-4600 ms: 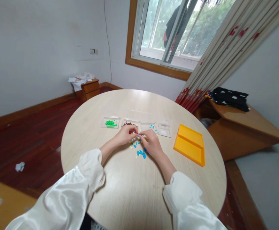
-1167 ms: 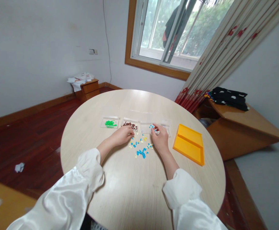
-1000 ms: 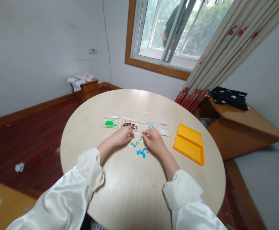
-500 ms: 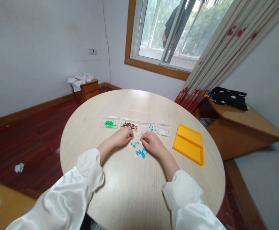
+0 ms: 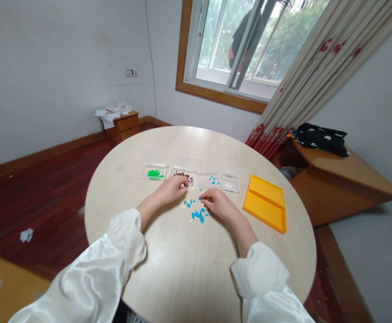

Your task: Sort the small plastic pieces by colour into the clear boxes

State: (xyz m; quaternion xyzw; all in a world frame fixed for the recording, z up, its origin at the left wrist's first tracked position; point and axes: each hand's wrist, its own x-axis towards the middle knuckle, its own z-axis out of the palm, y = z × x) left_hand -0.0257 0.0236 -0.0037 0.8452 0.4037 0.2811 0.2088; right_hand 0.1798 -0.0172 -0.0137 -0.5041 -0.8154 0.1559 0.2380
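Small blue building bricks (image 5: 198, 215) lie loose on the round table (image 5: 182, 255), mixed with cream and yellow pieces. My left hand (image 5: 173, 190) is closed in a pinch at the near edge of the clear tray of brown pieces (image 5: 183, 176); what its fingertips hold, if anything, is too small to make out. Across the loose pieces, my right hand (image 5: 218, 202) pinches with thumb and forefinger, and a bit of blue brick shows at the tips. Just beyond it stands a clear tray (image 5: 206, 180) with a few blue bricks at its right end.
A clear tray of green pieces (image 5: 155, 173) stands at the left of the row, a small clear box (image 5: 230, 183) at its right end. The yellow two-part tray (image 5: 265, 202) lies farther right. Behind the table are a window (image 5: 229, 49) and a curtain (image 5: 310, 63).
My left hand has shifted slightly up towards the tray of brown pieces. My right hand has drawn a little to the right, and blue now shows at its fingertips.
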